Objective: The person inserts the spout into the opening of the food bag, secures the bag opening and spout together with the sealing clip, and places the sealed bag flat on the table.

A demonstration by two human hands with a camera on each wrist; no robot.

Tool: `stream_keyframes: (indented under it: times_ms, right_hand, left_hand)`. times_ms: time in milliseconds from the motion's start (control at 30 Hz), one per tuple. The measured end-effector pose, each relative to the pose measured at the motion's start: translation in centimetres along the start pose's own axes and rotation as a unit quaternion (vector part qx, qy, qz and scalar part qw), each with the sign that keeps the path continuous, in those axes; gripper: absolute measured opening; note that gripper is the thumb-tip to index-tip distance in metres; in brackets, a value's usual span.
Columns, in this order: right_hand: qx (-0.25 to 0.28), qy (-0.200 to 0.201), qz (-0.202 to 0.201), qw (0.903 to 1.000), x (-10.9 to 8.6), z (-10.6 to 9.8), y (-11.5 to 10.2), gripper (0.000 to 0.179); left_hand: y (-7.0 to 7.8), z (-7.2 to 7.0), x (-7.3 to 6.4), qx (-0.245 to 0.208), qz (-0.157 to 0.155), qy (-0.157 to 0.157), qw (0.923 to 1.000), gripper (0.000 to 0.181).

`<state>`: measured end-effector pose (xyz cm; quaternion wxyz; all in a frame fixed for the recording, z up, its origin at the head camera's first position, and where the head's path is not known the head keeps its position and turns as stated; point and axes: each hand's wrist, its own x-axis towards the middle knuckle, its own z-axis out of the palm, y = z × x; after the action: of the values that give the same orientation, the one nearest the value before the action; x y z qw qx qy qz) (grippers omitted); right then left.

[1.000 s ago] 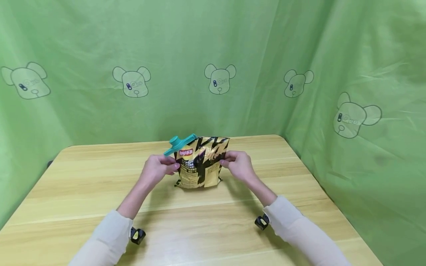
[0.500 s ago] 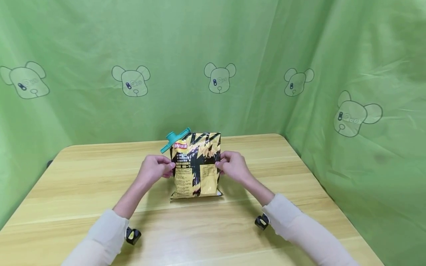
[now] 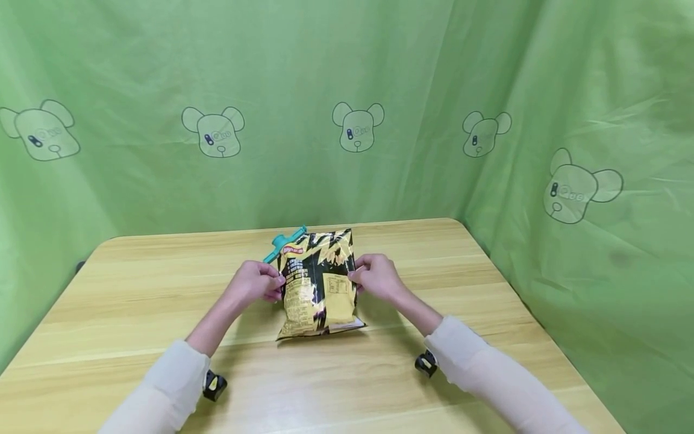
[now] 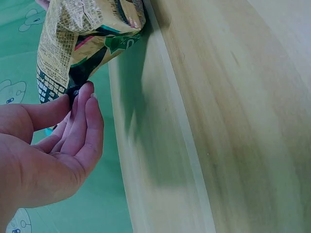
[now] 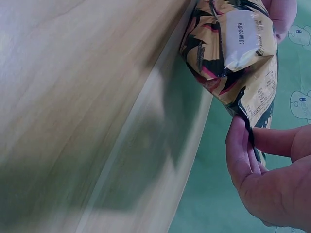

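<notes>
A gold and black chip bag [image 3: 317,289] leans back over the middle of the table, its printed back side toward me. Clamped slantwise across its top left corner is a teal bag clip [image 3: 283,242]. My left hand [image 3: 255,282] pinches the bag's left edge; in the left wrist view the thumb and fingertips meet on a dark fold of the bag [image 4: 73,43]. On the opposite edge my right hand [image 3: 378,276] pinches the bag too, thumb on the near face. A white label [image 5: 240,36] shows near the bag's bottom in the right wrist view.
The wooden table [image 3: 325,386] spreads around the bag, its back edge just behind it. Green curtains [image 3: 282,72] with bear outlines enclose the back and sides. Black wrist cameras [image 3: 214,386] hang under both cuffs.
The bag first came upright with its back side flat toward me, its bottom nearer. Since then it has lowered slightly and tilted back, both hands keeping hold of its side edges.
</notes>
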<state>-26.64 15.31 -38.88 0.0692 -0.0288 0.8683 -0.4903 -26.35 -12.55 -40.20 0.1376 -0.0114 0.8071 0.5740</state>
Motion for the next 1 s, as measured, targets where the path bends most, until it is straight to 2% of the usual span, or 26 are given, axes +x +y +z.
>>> stream_keyframes:
  times_ms: [167, 633, 1000]
  right_hand:
    - [-0.016, -0.007, 0.004, 0.9998, 0.2, 0.0, 0.1, 0.023]
    - [-0.067, -0.053, 0.021, 0.9961, 0.3, 0.3, 1.1, 0.045]
    - [-0.077, -0.061, 0.025, 0.9948, 0.1, 0.0, 1.0, 0.047]
  left_hand:
    - [-0.2, 0.0, 0.3, 0.008, -0.002, -0.005, 1.0000, 0.011]
    - [-1.1, 0.3, 0.2, 0.074, -0.017, -0.043, 0.9962, 0.010]
    - [-1.3, 0.3, 0.1, 0.097, -0.017, -0.057, 0.9935, 0.014]
